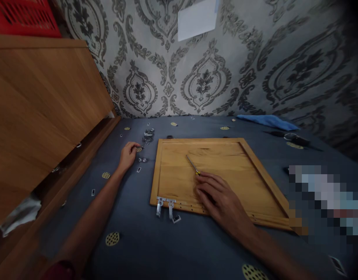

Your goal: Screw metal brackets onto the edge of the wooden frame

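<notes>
My right hand point(221, 194) rests over a wooden cabinet door panel point(225, 171), fingers curled round a screwdriver point(192, 163). Its thin metal shaft points up and left across the panel, while most of the handle is hidden in the palm. Two metal hinges point(171, 206) sit side by side on the panel's near left corner, their arms sticking out over the edge. Left of the panel, my left hand point(128, 155) has its fingertips pinched together at the cloth, on something too small to make out. Close by are a loose hinge point(143, 160) and a small pile of hinges point(149, 134).
A wooden cabinet point(50, 105) stands along the left, with a red plastic basket point(24, 19) on top. At the back right lie a blue cloth point(269, 121) and a black-handled tool point(298, 139). Patterned dark cloth point(132, 241) covers the surface. Part of the right side is pixelated.
</notes>
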Action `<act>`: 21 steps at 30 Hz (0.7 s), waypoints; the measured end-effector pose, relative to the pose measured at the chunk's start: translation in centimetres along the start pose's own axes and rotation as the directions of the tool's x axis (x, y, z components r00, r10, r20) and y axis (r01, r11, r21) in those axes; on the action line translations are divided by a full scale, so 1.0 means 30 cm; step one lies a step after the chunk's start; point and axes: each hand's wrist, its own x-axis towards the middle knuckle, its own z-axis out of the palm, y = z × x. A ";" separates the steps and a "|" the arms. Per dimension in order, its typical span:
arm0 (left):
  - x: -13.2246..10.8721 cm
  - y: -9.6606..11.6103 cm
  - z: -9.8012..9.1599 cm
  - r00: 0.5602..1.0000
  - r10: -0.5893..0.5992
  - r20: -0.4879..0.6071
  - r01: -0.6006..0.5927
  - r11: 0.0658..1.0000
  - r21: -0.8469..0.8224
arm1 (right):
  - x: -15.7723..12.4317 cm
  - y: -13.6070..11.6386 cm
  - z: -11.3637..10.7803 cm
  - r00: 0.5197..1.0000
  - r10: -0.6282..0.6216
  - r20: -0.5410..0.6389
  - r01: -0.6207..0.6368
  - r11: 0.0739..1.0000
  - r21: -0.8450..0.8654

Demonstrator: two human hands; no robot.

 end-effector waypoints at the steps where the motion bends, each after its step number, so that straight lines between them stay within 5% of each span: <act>1: -0.015 0.005 -0.009 1.000 -0.001 0.005 0.001 1.000 -0.006 | -0.001 0.000 0.000 1.000 -0.002 -0.002 0.002 1.000 0.002; 21: -0.256 0.110 -0.115 1.000 -0.010 0.023 0.013 0.990 -0.138 | 0.004 -0.003 0.004 1.000 0.003 0.002 -0.003 0.998 0.062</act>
